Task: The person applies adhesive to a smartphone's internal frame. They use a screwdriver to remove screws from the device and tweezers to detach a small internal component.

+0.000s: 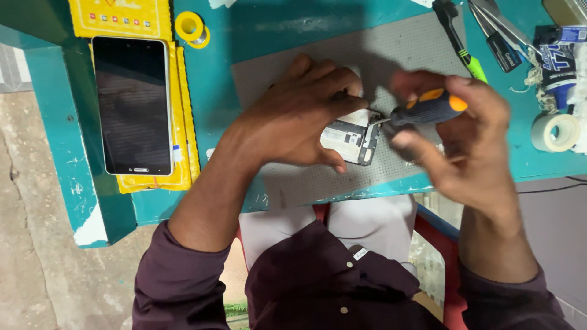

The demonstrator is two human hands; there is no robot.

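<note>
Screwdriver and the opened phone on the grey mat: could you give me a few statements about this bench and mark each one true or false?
1. The right hand holds an orange and black screwdriver. True.
2. The screwdriver's tip points at the opened phone. True.
3. The left hand rests on the black-screened phone. False: it presses on the opened phone; the black-screened phone lies untouched on yellow packets.
4. The work sits on a grey mat. True.
5. The roll of tape lies on the grey mat. False: it sits on the teal table, to the right of the mat.
</note>
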